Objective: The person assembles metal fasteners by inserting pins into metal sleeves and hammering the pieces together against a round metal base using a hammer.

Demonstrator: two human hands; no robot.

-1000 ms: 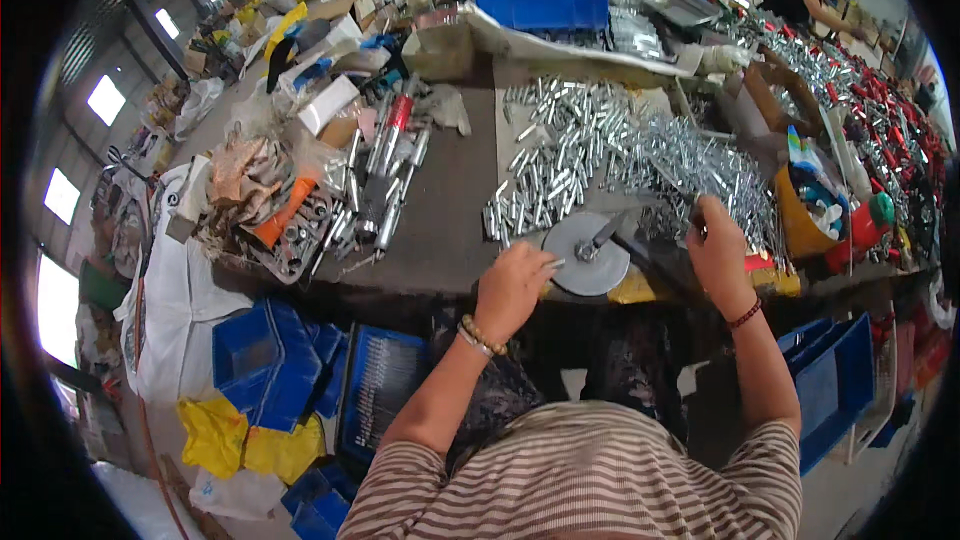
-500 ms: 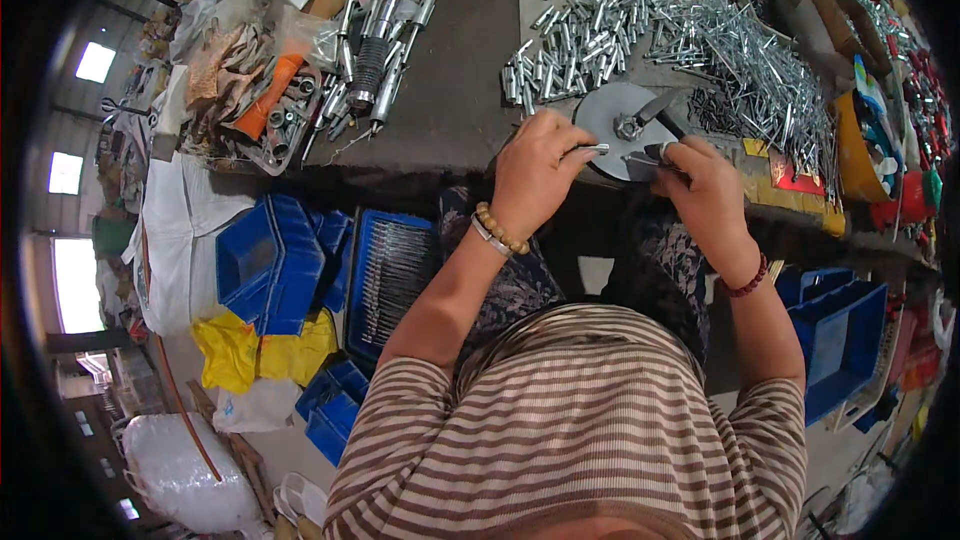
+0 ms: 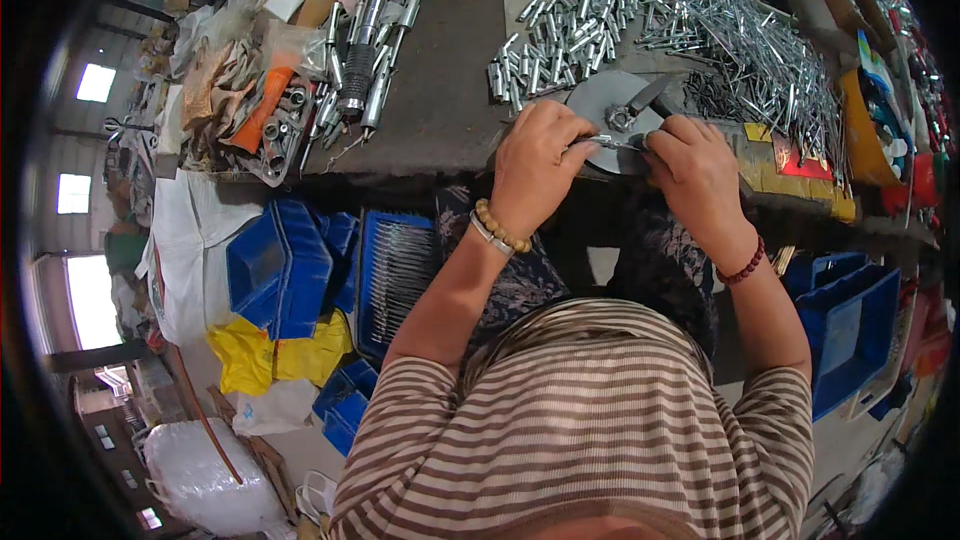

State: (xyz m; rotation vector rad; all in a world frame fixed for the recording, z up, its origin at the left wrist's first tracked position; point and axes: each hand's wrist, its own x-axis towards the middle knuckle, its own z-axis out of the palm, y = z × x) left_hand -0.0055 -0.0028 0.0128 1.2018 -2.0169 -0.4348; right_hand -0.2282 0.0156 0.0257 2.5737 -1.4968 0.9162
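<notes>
My left hand (image 3: 540,160) is closed in a pinch on a small shiny metal sleeve (image 3: 601,139) at the near edge of the workbench. Facing it, my right hand (image 3: 698,178) pinches a thin metal rod (image 3: 630,147), whose tip meets the sleeve's end. Whether the rod is inside the sleeve or only touching it, I cannot tell. Just beyond the fingers lies a round grey disc (image 3: 598,98) with a metal nut-like hub (image 3: 620,120) and a dark lever (image 3: 650,92). My fingers hide part of its near side.
Loose metal sleeves (image 3: 585,40) and thin rods (image 3: 745,50) pile up beyond the disc. Tools and an orange-handled piece (image 3: 265,110) crowd the bench's left. A yellow container (image 3: 868,130) stands right. Below are blue bins (image 3: 280,265), a rod-filled blue tray (image 3: 395,275) and another blue bin (image 3: 850,335).
My hands have come together, the right one moving left, so the rod now meets the sleeve, which were apart before. The whole view has shifted slightly.
</notes>
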